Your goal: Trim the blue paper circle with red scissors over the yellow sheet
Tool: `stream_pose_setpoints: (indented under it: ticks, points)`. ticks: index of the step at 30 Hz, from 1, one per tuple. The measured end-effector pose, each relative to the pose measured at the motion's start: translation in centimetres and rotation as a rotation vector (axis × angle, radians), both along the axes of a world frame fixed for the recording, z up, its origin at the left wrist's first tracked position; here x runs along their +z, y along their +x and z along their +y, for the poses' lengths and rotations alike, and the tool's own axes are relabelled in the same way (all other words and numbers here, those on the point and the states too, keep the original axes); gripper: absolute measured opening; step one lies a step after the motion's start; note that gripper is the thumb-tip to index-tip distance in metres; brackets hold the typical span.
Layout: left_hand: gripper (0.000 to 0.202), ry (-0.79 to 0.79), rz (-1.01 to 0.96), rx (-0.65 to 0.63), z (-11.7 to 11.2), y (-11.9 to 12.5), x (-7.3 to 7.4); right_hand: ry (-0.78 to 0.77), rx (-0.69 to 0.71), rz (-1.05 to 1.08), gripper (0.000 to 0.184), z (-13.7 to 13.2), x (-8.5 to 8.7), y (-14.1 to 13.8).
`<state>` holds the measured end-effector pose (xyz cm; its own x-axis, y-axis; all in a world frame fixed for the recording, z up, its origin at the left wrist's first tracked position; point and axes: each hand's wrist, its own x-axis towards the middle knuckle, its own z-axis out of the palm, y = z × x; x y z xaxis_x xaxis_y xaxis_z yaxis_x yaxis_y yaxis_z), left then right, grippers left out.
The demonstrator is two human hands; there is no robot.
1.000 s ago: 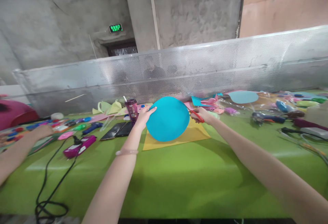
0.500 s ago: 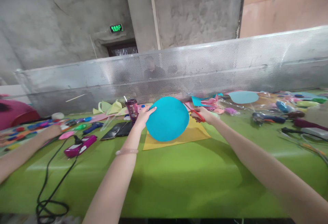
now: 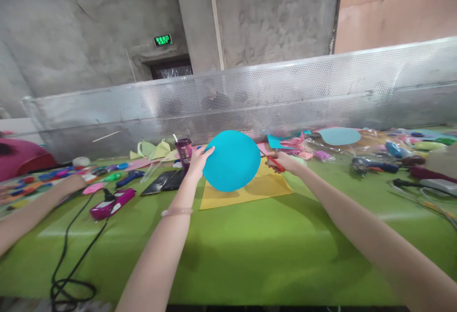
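Note:
A round blue sheet (image 3: pixel 232 162), like craft paper or foam, is held up in front of me, its left edge pinched in my left hand (image 3: pixel 199 160). My right hand (image 3: pixel 283 163) grips a pair of scissors (image 3: pixel 276 163) with red handles. The blades point left at the sheet's right edge; whether they touch it I cannot tell. Below the blue sheet a yellow sheet (image 3: pixel 250 193) lies flat on the green-covered table (image 3: pixel 243 250), partly hidden by it.
Left of my hand stand a dark tumbler with a straw (image 3: pixel 183 152) and a phone (image 3: pixel 159 183). Further left are a magenta power strip (image 3: pixel 112 203), a black cord (image 3: pixel 71 281) and another person's arm (image 3: pixel 53 202). A glue gun (image 3: pixel 373 165) lies right. Behind runs a perforated metal panel (image 3: pixel 267 95).
The blue sheet has shifted slightly up and to the left, opening a gap from the right hand. Both hands have stayed almost in place.

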<state>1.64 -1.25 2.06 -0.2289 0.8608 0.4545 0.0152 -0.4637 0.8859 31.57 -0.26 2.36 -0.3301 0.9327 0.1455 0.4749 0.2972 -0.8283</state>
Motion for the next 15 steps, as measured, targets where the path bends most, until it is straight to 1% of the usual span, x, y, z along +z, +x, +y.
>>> stream_pose_setpoints:
  ticks: [3, 4, 6, 8, 11, 15]
  points:
    - [0.039, 0.016, -0.022, 0.022, 0.2, -0.1, 0.0, -0.030, 0.124, -0.135, 0.020, -0.1, -0.1, 0.0]
    - [0.039, 0.021, -0.029, 0.026, 0.2, -0.1, 0.0, -0.034, 0.141, -0.183, 0.022, -0.2, -0.1, 0.0]
    - [0.038, 0.032, -0.046, 0.036, 0.3, -0.2, 0.0, -0.020, 0.121, -0.242, 0.024, -0.2, -0.2, -0.1]
    - [0.037, 0.042, -0.066, 0.038, 0.4, -0.2, 0.0, 0.018, 0.048, -0.234, 0.022, 0.0, -0.3, -0.3]
    - [0.036, 0.053, -0.089, 0.043, 0.6, -0.2, 0.0, 0.046, -0.037, -0.076, 0.020, 0.3, -0.3, -0.6]
    - [0.032, 0.051, -0.117, 0.047, 1.3, -0.3, -0.4, -0.009, -0.061, 0.283, 0.031, 0.3, 0.0, -1.3]
